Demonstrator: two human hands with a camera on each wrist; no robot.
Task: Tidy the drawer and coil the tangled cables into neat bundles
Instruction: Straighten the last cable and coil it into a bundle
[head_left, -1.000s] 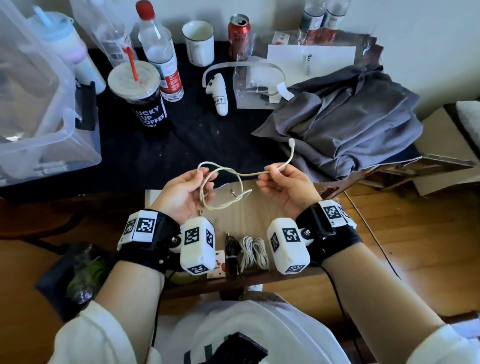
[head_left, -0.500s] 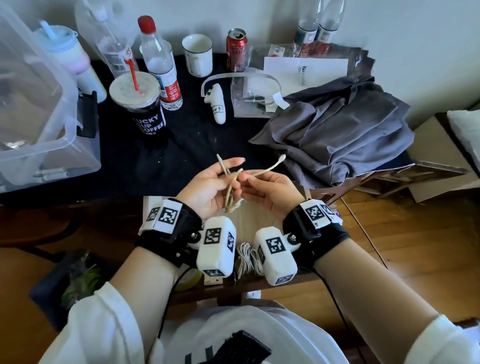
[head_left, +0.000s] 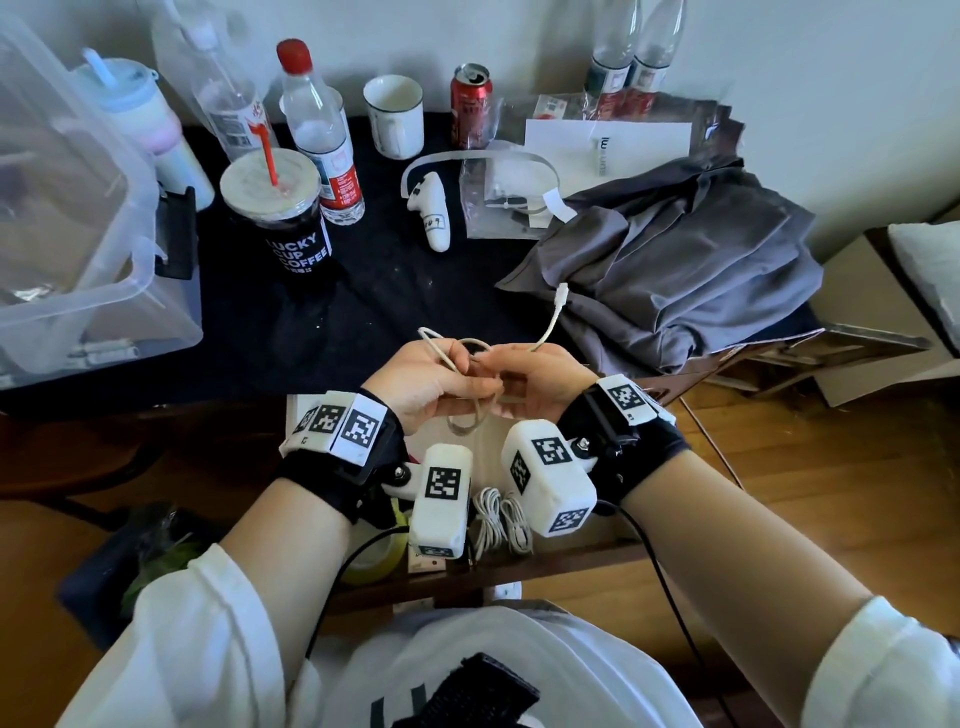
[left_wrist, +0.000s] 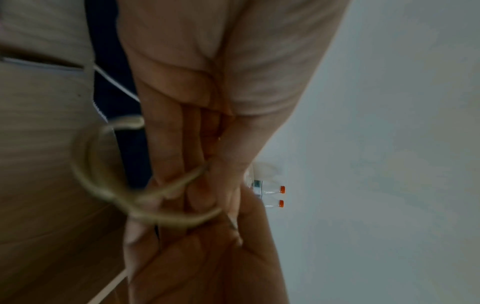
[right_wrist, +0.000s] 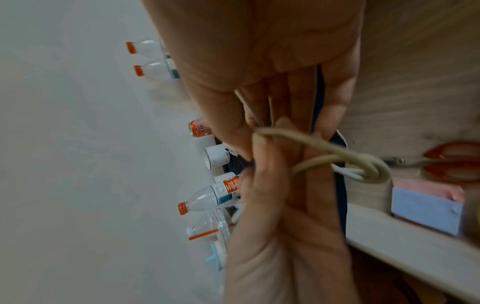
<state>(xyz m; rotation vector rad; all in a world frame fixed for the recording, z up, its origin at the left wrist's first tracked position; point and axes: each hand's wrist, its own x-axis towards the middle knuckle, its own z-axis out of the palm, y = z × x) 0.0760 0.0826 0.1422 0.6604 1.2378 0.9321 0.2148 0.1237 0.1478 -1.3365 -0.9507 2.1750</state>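
A cream cable (head_left: 546, 332) is held above the open wooden drawer (head_left: 561, 564) in the head view. My left hand (head_left: 447, 379) and right hand (head_left: 524, 374) meet fingertip to fingertip, and both pinch the cable. Small loops (head_left: 464, 423) hang below the hands, and the connector end (head_left: 561, 294) sticks up to the right. In the left wrist view the loops (left_wrist: 103, 185) curve round my left fingers (left_wrist: 182, 156). The right wrist view has the cable (right_wrist: 337, 154) crossing between both hands.
Coiled white cables (head_left: 501, 514) and a yellow-green tape roll (head_left: 387, 553) lie in the drawer, as do orange scissors (right_wrist: 454, 162) and blue-pink notes (right_wrist: 428, 205). Behind on the black table (head_left: 363, 322) are a coffee cup (head_left: 283, 218), bottles, a mug, a can, grey cloth (head_left: 675, 270) and a clear bin (head_left: 78, 234).
My hands were apart with one wide loop stretched between them. They have come together, folding the cable into smaller loops, and the free connector end now points up to the right.
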